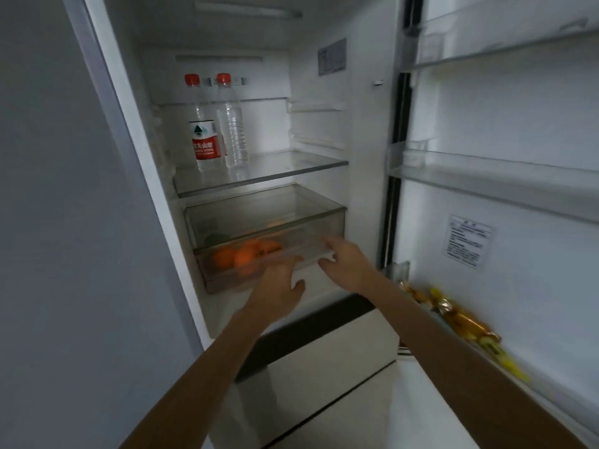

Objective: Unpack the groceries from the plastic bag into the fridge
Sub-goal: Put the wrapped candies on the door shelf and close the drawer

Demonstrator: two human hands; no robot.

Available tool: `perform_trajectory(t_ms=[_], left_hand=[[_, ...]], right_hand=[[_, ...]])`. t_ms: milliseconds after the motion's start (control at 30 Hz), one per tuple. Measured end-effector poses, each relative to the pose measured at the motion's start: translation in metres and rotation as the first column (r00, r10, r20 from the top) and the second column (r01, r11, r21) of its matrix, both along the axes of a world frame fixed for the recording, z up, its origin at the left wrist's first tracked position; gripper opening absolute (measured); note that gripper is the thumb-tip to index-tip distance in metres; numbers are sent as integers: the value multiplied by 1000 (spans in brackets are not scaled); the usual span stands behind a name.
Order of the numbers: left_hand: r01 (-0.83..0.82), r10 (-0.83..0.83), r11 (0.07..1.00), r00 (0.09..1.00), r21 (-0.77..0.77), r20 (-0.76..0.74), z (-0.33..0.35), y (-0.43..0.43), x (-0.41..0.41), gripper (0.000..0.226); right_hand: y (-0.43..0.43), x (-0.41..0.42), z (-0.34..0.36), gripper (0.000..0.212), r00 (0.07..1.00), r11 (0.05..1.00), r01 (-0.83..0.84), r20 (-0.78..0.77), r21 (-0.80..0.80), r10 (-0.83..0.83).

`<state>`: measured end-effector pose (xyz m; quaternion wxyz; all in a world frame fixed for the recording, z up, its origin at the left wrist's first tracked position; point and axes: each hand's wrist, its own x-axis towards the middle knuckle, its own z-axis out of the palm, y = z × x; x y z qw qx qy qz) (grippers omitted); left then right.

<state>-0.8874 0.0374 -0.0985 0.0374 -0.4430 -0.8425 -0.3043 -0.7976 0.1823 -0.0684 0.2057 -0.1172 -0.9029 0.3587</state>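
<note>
The fridge stands open in front of me. Its clear crisper drawer (327, 218) holds several oranges (241, 256) and something green (215, 238) at the back left. My left hand (280, 286) rests with spread fingers against the drawer's front lip near the middle. My right hand (343, 259) touches the same lip at the right end, fingers extended. Neither hand holds anything. Two water bottles with red caps (207, 124) stand on the glass shelf (291, 166) above the drawer. The plastic bag is out of view.
The open fridge door (518, 254) is on the right; its lowest bin holds gold and yellow wrapped sweets (466, 325). Upper door shelves (486, 176) hold nothing visible. A grey wall (48, 222) stands at the left. Closed lower freezer drawers (324, 367) sit below my arms.
</note>
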Motion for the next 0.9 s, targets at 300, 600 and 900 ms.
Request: perform_trajectory(t_ms=[300, 600, 900], left_hand=[[451, -392, 791, 892, 414, -225, 58, 63, 179, 42], [594, -325, 680, 770, 430, -550, 137, 128, 306, 54], [591, -394, 730, 774, 343, -495, 148, 129, 325, 46]], right_hand=[[-10, 261, 118, 32, 722, 806, 543, -621, 235, -304], [33, 433, 119, 42, 458, 445, 876, -617, 188, -640], [54, 435, 100, 59, 500, 525, 846, -479, 92, -722]])
